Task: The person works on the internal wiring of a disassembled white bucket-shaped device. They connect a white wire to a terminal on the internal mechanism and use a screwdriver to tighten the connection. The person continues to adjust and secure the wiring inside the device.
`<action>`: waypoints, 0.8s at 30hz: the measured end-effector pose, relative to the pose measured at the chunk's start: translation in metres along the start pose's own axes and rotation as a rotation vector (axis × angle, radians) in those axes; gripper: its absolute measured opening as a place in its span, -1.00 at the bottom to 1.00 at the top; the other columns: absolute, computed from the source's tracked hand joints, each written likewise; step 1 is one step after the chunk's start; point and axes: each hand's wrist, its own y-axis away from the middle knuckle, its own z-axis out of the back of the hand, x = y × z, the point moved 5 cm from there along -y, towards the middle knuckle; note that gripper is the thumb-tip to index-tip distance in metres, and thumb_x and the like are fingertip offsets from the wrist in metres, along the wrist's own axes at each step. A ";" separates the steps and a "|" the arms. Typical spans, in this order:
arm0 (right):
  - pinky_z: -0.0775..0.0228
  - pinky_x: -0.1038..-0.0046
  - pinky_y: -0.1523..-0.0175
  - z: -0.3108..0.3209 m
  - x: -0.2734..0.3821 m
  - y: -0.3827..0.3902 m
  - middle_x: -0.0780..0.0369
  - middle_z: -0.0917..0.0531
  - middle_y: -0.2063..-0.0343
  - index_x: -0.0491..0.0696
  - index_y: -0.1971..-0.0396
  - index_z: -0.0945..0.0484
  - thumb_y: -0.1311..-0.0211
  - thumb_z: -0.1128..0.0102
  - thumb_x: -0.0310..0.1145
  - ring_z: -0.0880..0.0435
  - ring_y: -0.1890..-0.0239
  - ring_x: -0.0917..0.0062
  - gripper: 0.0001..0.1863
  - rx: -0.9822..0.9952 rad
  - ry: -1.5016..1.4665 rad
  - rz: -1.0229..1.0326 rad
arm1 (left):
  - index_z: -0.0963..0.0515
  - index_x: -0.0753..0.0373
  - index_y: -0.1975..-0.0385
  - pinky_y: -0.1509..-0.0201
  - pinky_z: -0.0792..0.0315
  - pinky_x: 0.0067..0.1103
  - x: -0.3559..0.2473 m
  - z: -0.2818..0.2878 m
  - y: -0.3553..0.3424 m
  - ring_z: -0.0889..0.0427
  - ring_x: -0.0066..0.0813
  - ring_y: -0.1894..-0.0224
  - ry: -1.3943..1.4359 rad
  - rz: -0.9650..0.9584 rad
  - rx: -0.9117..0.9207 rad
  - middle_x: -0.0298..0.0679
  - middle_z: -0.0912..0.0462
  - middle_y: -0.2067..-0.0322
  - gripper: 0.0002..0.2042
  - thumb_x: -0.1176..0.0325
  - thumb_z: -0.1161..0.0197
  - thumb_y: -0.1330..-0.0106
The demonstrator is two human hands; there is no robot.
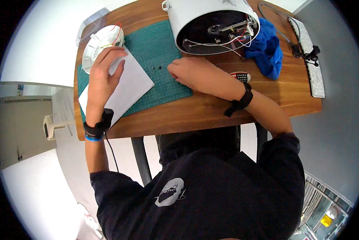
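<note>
My left hand [103, 74] hovers over the sheet of white paper [127, 88], thumb and fingers apart. Its fingertips overlap the edge of a round white plastic part [92, 50] with slots and thin red and yellow wires; whether they touch it I cannot tell. My right hand [187, 72] is closed low over the green cutting mat [153, 46], fingers curled together. Anything pinched there is hidden. Just left of it, a few tiny dark pieces, perhaps screws [160, 67], lie on the mat.
A big white appliance housing [187, 12] lies on its side at the back, wires and metal parts showing inside. Right of it are a blue cloth [269, 52] and a white strip [312, 68] with a cable. A red, black and white item [241, 76] sits behind my right forearm.
</note>
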 end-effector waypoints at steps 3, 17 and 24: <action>-0.59 0.07 0.00 -0.007 -0.007 0.000 0.01 -0.66 0.29 -0.17 0.24 -0.56 -0.45 -0.13 -0.47 -0.73 0.14 0.02 -0.91 0.039 0.037 -0.045 | -0.71 0.24 0.02 -0.15 -0.63 -0.40 -0.013 0.000 -0.002 -0.79 -0.15 -0.11 0.032 0.002 0.001 -0.17 -0.77 -0.09 -0.72 0.65 -0.45 -0.31; -0.62 0.28 0.21 0.113 0.007 0.099 0.12 -0.73 0.37 -0.08 0.04 -0.61 -0.39 -0.42 -0.47 -0.79 0.35 0.25 -0.78 -0.215 0.005 -0.463 | -0.69 0.23 -0.01 -0.19 -0.65 -0.25 -0.141 -0.048 -0.052 -0.71 -0.03 -0.19 0.099 -0.428 0.035 -0.19 -0.70 -0.16 -0.68 0.58 -0.45 -0.26; -0.65 0.17 0.20 0.125 -0.022 0.133 0.01 -0.78 0.34 -0.08 -0.11 -0.63 -0.38 -0.46 -0.46 -0.83 0.28 0.08 -0.65 -0.363 0.038 -0.529 | -0.75 0.17 0.01 -0.14 -0.64 -0.30 -0.135 -0.056 -0.093 -0.74 -0.07 -0.12 0.028 -0.392 -0.352 -0.18 -0.72 -0.17 -0.66 0.62 -0.48 -0.22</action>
